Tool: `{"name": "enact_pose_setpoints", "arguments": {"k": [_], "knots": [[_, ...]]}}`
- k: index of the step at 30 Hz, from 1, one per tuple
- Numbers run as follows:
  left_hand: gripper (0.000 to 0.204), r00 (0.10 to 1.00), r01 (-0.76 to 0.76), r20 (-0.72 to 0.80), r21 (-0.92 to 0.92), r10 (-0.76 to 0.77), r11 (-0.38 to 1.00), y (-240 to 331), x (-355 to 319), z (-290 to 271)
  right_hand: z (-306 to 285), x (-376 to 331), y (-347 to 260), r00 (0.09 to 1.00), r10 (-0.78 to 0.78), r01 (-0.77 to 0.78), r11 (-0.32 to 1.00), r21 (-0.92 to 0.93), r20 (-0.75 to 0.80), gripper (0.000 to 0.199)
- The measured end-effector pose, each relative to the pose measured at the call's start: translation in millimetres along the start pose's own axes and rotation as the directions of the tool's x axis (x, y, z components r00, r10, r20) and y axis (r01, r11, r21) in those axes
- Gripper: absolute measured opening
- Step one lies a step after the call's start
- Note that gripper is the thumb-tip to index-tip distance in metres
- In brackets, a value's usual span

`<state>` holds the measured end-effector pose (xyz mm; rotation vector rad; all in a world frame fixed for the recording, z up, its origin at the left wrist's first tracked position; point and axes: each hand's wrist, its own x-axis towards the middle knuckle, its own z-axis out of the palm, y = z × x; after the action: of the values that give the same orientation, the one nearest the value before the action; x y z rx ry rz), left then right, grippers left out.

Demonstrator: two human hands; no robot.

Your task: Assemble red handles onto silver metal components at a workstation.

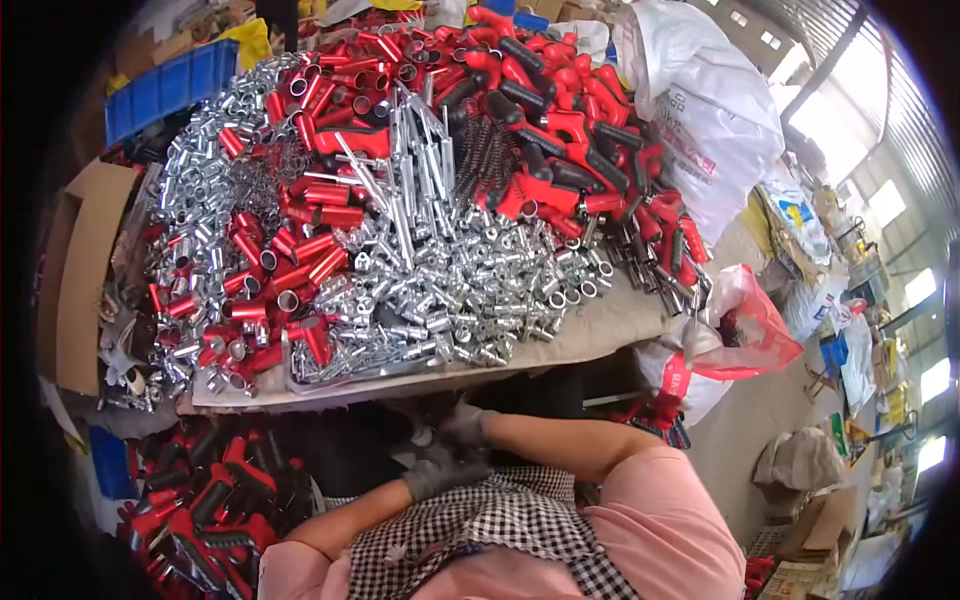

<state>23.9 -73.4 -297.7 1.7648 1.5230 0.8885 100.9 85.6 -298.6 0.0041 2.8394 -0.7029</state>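
Note:
Both of my hands wear grey gloves and sit close together over my lap, just below the table's front edge. My left hand [445, 476] reaches in from the lower left, above a black-and-white checked apron [500, 515]. Slightly farther off, my right hand [468, 426] is close to the table edge. The fingers of both hands blend into dark shade, so whether they hold anything is hidden. Nearest on the table are small silver metal fittings [440, 300] in a heap, with red metal sleeves [290, 270] to their left.
Red-and-black handles [560, 130] pile up at the back right, beside a white sack [710, 120]. Long silver rods [405, 180] lie mid-table. More handles [215, 500] are heaped at lower left. A cardboard box [85, 280] and blue crate [170, 95] border the left side.

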Motion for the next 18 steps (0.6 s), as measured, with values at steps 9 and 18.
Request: {"name": "enact_pose_setpoints", "arguments": {"k": [9,18], "knots": [[0.028,0.942,0.294,-0.240,0.259,-0.233,0.920,98,-9,-87,-173,-125,-116,0.850,0.259,-0.366,-0.333,0.869,0.458,0.031],[0.040,0.935,-0.167,0.334,0.114,0.120,0.979,59,-12,-66,-165,-147,-112,0.965,-0.234,0.252,0.954,-0.163,0.118,0.052]]}}
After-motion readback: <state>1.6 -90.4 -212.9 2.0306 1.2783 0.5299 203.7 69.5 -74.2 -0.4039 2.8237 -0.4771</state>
